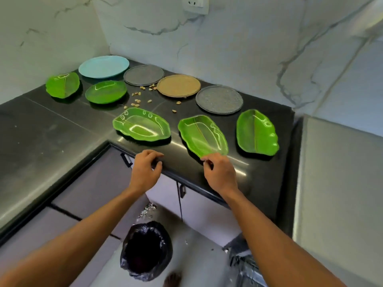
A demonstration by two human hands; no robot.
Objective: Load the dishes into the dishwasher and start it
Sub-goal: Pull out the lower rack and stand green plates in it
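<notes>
Several dishes lie on the dark countertop (62, 129). Along the front are three green leaf-shaped dishes: left (142, 126), middle (204, 136) and right (257, 132). Behind them are two more green dishes (62, 84) (106, 91), a light blue plate (103, 66), two grey plates (144, 75) (219, 99) and a brown plate (178, 85). My right hand (220, 172) pinches the near tip of the middle leaf dish. My left hand (146, 167) rests on the counter's front edge with loosely curled fingers, holding nothing.
Nut shells (137, 100) are scattered among the plates. A bin lined with a black bag (146, 251) stands on the floor below, with crumpled foil (148, 210) behind it. A wire rack (245, 266) shows at the bottom right. A steel appliance (339, 183) flanks the counter's right end.
</notes>
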